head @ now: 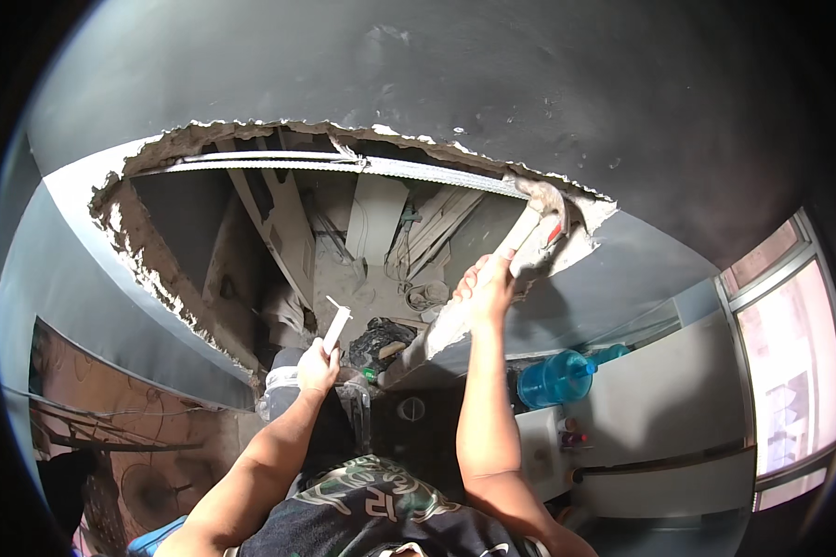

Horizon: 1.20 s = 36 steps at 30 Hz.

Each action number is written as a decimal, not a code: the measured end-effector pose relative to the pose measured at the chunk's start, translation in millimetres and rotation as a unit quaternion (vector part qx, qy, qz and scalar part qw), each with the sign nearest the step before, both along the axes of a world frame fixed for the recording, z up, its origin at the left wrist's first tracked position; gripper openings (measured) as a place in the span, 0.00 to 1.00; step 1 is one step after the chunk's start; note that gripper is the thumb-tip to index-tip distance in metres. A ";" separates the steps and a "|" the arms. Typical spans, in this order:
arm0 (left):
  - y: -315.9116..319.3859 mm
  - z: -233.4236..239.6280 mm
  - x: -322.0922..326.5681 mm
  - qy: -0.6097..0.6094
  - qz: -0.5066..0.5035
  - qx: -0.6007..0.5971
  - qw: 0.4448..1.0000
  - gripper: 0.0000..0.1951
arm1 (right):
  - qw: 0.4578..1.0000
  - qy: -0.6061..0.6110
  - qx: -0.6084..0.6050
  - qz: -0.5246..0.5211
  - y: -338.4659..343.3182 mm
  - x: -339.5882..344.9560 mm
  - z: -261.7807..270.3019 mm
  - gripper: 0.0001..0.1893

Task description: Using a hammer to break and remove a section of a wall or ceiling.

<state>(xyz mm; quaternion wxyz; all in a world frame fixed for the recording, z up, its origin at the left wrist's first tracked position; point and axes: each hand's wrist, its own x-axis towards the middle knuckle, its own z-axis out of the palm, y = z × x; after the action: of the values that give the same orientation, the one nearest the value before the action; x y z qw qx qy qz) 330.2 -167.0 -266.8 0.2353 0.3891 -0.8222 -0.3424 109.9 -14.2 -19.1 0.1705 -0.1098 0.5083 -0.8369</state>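
My right hand [489,284] grips the pale handle of a claw hammer [545,200], whose head is up against the broken right edge of a wall opening [585,240]. My left hand [318,367] is lower and to the left, closed around a short, flat white piece [336,328] with a thin bit jutting from its top; its material I cannot tell. White ribbed bars [432,173], perhaps rebar, run across the upper part of the opening, tied together near the middle. Part of the hammer's head lies against the rubble, so its contact is unclear.
Jagged masonry [143,268] edges the opening's left side. Beyond it are wooden boards [446,216], a coiled cable or hose [425,296] and a black plastic bag [380,341]. Blue water bottles [556,379] stand at the right, near a white cabinet-like surface [662,390] and a window [787,362].
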 end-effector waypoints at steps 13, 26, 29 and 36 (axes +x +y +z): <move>-1.2 -3.5 -12.3 -0.134 -0.017 -0.139 0.981 0.18 | 0.925 -0.117 0.340 0.122 122.0 59.2 -188.9 0.16; 21.1 10.1 -38.2 -0.177 -0.061 0.030 0.982 0.29 | 0.480 -0.113 0.729 0.474 361.5 202.6 -534.1 0.20; -2.7 -0.5 -19.1 -0.189 -0.016 -0.034 0.981 0.30 | 0.491 -0.054 0.730 0.472 323.9 238.2 -533.2 0.20; 3.1 -9.4 -28.4 -0.268 -0.004 -0.069 0.961 0.31 | 0.582 -0.246 0.667 0.395 311.4 243.6 -555.3 0.24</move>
<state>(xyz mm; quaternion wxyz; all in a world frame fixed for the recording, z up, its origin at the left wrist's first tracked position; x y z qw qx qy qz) 301.8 -163.8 -276.2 0.0310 0.4463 -0.8782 -0.1690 353.4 297.2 -574.5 0.6285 0.0548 0.7684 -0.1076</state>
